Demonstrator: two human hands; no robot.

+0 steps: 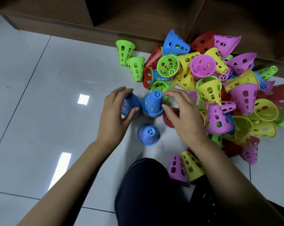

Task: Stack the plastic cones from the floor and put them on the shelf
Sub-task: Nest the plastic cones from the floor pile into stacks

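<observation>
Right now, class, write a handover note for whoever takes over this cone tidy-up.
Left hand grips the left blue-topped stack. Right hand curves beside the middle blue-topped stack; grip unclear. A third blue-topped stack stands nearer.
Done: three stacks started on the floor.
Left: stack the loose cone pile on the right, then move everything to the shelf, which shows no cones.

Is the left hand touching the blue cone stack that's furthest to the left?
Touching. The head view shows the left hand wrapped round the leftmost blue cone stack, thumb against its side and fingers curled over its top.
</observation>
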